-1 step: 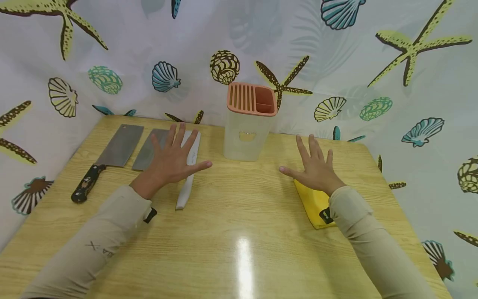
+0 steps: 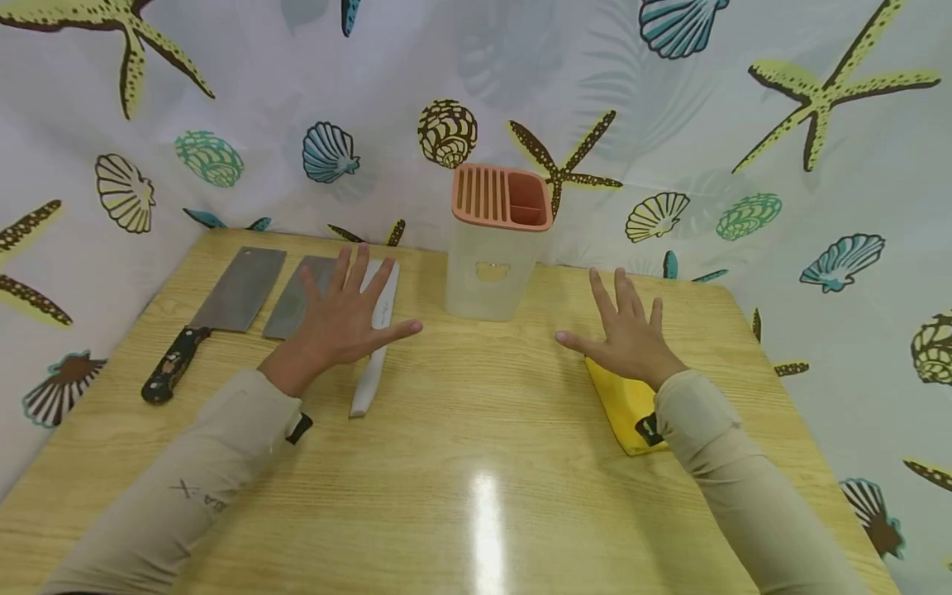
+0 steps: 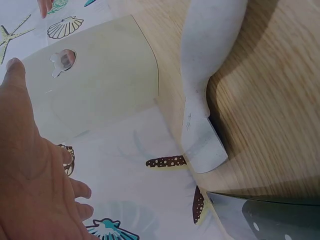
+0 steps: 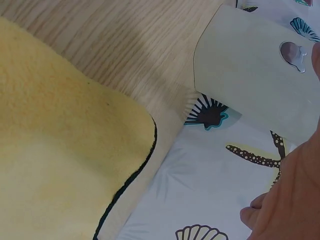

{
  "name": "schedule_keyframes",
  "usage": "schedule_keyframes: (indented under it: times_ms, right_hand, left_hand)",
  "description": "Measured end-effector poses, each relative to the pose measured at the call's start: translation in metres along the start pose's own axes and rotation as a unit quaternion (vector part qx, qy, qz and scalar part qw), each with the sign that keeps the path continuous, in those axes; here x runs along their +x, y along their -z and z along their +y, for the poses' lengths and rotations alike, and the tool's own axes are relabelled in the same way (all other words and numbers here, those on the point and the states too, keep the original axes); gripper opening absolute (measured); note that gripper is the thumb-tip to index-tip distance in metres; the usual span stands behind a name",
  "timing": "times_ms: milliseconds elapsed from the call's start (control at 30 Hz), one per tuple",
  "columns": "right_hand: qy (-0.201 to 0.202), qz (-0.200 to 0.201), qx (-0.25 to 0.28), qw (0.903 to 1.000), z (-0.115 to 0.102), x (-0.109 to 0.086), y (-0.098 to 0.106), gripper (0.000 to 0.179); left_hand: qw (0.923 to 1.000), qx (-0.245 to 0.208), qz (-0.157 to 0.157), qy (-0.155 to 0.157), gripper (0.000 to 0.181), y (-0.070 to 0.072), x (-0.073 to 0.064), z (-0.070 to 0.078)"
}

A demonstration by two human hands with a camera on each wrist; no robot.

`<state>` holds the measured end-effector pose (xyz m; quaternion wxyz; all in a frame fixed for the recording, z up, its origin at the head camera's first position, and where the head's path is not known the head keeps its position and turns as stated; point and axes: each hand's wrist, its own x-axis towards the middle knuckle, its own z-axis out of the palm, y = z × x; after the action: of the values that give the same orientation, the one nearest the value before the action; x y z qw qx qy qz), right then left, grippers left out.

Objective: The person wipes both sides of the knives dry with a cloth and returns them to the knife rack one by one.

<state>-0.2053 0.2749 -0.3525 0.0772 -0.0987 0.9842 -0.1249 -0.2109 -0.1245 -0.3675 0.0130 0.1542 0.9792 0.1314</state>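
I'd call this a kitchen-like corner, though too little shows to say whether it's a home: a black-handled grey metal cleaver (image 2: 236,293), long white knife (image 2: 372,368) and tall translucent plastic holder with slotted coral top (image 2: 497,246) on a pale wood-grain bench (image 2: 446,430), against white shell-printed sheeting (image 2: 402,58).

White knife (image 2: 385,307) lies flat on bench (image 2: 476,397), handle (image 2: 367,388) nearest; grey blade (image 2: 288,302) just left. Yellow dark-edged cloth (image 2: 623,405) at right, partly hidden.

Wood-grain table (image 2: 461,413) under two cleavers (image 2: 241,289), white knife (image 2: 368,384), holder (image 2: 487,246), yellow cloth (image 2: 619,405).
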Motion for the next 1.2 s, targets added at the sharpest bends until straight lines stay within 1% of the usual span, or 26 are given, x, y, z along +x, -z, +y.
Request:
schedule_keyframes:
  times_ms: [200,300,367,467,533,633,767,900,967,1000,1067,1100,1200]
  right_hand:
    - [-0.005,-0.004,0.004,1.0,0.001,0.0,-0.003,0.108]
    - [-0.013,0.001,0.002,0.9999,0.002,-0.003,-0.002,0.107]
    - [-0.022,0.003,-0.006,0.9997,0.003,-0.006,-0.001,0.106]
    - [-0.04,-0.004,-0.021,0.999,0.004,-0.012,0.001,0.103]
    - [-0.053,-0.017,-0.037,0.9978,0.005,-0.016,0.001,0.102]
    - [-0.071,-0.032,-0.06,0.9952,0.006,-0.022,-0.003,0.097]
    - [-0.095,-0.075,-0.069,0.9903,0.008,-0.029,-0.014,0.092]
    - [-0.137,-0.123,-0.069,0.9804,0.011,-0.036,-0.026,0.101]
    - [-0.164,-0.139,-0.071,0.974,0.013,-0.038,-0.031,0.105]
    - [-0.175,-0.145,-0.071,0.9713,0.014,-0.039,-0.033,0.104]
    - [-0.183,-0.149,-0.073,0.9689,0.016,-0.04,-0.036,0.097]
    - [-0.184,-0.147,-0.073,0.9692,0.017,-0.039,-0.038,0.093]
    - [-0.164,-0.123,-0.089,0.9746,0.019,-0.036,-0.044,0.081]
  left_hand:
    - [1.0,-0.003,-0.003,-0.001,0.106,0.0,0.0,0.0]
    - [1.0,-0.007,-0.002,-0.001,0.102,0.0,-0.003,0.002]
    - [1.0,0.003,-0.001,-0.003,0.097,0.0,-0.006,0.005]
    - [0.9997,0.023,-0.002,0.0,0.089,-0.001,-0.011,0.009]
    - [0.9992,0.035,-0.012,0.011,0.083,-0.003,-0.015,0.012]
    - [0.9976,0.039,-0.042,0.04,0.074,-0.009,-0.018,0.015]
    - [0.993,0.034,-0.081,0.08,0.068,-0.019,-0.022,0.015]
    - [0.9882,0.019,-0.104,0.111,0.052,-0.03,-0.026,0.014]
    - [0.9866,0.011,-0.11,0.12,0.045,-0.033,-0.028,0.014]
    - [0.9867,0.006,-0.11,0.12,0.044,-0.034,-0.028,0.014]
    - [0.9867,-0.011,-0.109,0.121,0.042,-0.035,-0.029,0.013]
    - [0.9866,-0.019,-0.109,0.12,0.041,-0.035,-0.029,0.013]
    - [0.9868,-0.036,-0.106,0.117,0.04,-0.034,-0.028,0.012]
